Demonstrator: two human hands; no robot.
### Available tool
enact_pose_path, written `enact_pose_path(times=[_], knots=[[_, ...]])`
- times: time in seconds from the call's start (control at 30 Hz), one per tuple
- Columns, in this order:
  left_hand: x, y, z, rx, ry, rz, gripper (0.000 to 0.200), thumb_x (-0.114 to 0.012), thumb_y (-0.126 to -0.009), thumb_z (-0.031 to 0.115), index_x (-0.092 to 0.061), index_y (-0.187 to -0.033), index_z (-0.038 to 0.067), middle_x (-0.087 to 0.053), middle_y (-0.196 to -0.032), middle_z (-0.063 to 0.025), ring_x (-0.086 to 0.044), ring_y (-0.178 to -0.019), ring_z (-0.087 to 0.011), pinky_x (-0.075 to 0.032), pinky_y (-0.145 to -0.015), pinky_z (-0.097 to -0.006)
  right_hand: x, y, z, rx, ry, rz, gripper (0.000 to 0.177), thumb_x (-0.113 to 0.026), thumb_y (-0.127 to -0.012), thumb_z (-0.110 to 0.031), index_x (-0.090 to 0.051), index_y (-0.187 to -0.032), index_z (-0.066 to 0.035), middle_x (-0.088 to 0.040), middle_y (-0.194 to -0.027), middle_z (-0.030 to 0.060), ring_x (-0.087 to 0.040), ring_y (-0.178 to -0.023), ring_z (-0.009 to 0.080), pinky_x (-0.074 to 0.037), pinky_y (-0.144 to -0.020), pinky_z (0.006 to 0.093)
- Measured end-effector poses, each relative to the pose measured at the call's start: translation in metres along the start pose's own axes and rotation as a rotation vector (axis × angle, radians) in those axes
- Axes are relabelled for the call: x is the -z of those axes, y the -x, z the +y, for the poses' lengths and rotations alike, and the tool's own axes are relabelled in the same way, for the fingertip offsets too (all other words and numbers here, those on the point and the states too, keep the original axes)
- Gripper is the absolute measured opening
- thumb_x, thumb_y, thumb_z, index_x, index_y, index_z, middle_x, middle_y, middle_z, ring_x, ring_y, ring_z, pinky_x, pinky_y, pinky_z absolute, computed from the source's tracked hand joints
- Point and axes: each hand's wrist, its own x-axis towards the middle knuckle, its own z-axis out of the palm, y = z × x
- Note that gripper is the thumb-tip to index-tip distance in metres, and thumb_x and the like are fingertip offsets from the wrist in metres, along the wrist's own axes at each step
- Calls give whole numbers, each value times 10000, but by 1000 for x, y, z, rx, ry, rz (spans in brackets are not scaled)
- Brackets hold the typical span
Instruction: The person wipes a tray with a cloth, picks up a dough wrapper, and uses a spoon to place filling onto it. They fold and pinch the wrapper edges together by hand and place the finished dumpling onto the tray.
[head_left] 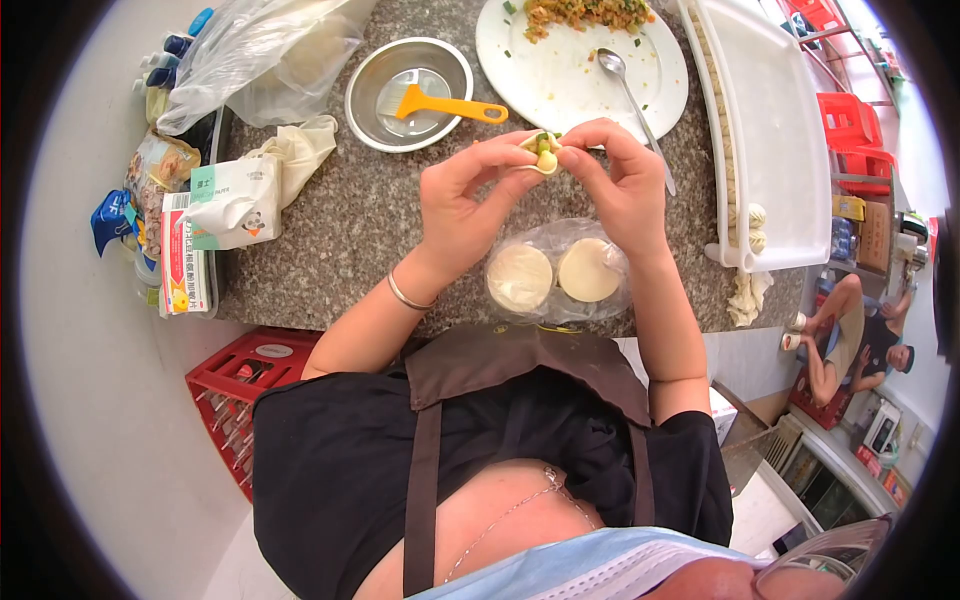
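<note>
Between my two hands is a small dumpling [546,154], its pale wrapper folded around filling with green bits. My left hand [475,190] pinches one side of it and my right hand [622,178] pinches the other. Just below them, two stacks of round wrappers [555,272] lie in clear plastic. Up and to the left, a metal bowl [362,98] holds an orange brush [445,104]. Beyond my fingers a white plate [520,70] carries chopped filling [580,14], and a spoon [632,95] rests on its edge.
On the right stands a white tray [775,130] with a row of dumplings along its near side. Plastic bags [300,60], a tissue pack [235,205] and bottles crowd the left. A person [860,340] sits at far right. A red crate [235,400] is below the counter.
</note>
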Motion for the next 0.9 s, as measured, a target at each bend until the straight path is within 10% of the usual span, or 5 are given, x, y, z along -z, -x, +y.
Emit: enact_pose_path(times=[0.37,0.7,0.9], knots=[[2,-1,-1,-61,-292,-3,522,-668,-882,28,-475,-1366,1,-670,-1114,-192,-680,-999,-222,-589,-823,-329,-1,2,-5,102,195,40,71,-703,-838,-41,-695,-898,-5,-692,-851,77,-647,-813,154,-497,-748,272],[-3,3,-6,-50,-182,42,551,-660,-886,22,-429,-1386,-2,-659,-1137,-193,-674,-1016,-226,-586,-840,-327,-7,3,-7,-7,-131,151,105,-659,-893,-28,-683,-976,32,-702,-929,83,-633,-881,121,-496,-799,264],[-6,1,-5,-100,-33,129,503,-641,-905,31,-434,-1360,-26,-651,-1168,-168,-674,-1011,-233,-579,-845,-334,8,4,-9,141,271,84,86,-685,-846,-19,-701,-930,-7,-696,-888,84,-648,-833,157,-498,-765,279]])
